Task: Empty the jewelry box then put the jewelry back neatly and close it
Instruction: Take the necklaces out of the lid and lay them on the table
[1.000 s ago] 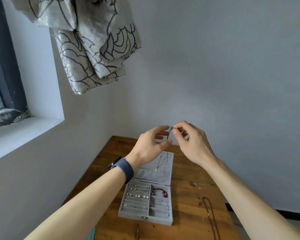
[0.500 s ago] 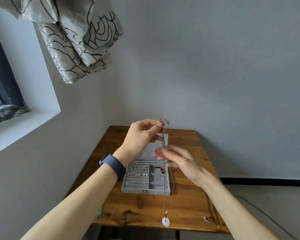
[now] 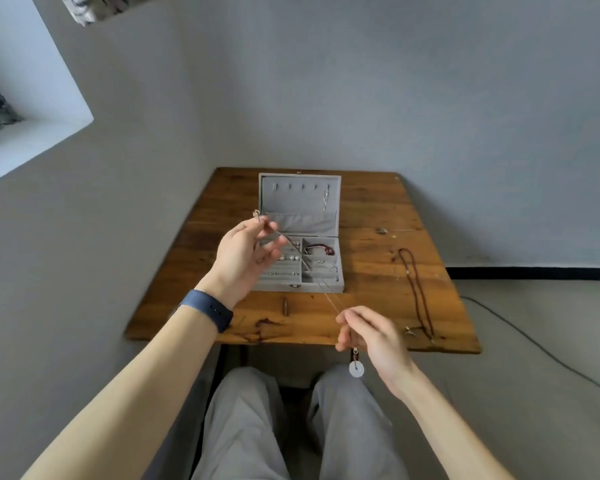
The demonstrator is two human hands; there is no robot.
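A person seated at a wooden table (image 3: pixel 378 209) stretches a thin necklace (image 3: pixel 328 296) between both hands, above and just in front of the open grey jewelry box (image 3: pixel 300 199). The left hand (image 3: pixel 245 252) pinches the clasp end up by the box lid, while the right hand (image 3: pixel 373 336) pinches the chain near the table's front edge. The necklace's white disc pendant (image 3: pixel 356 369) dangles just below the right hand, and a dark cord necklace (image 3: pixel 417 294) lies on the table, right of the box.

The left hand (image 3: pixel 243 254) hides some left trays of the jewelry box (image 3: pixel 298 202); the curtain (image 3: pixel 94 8) at upper left is cut by the frame's edge.
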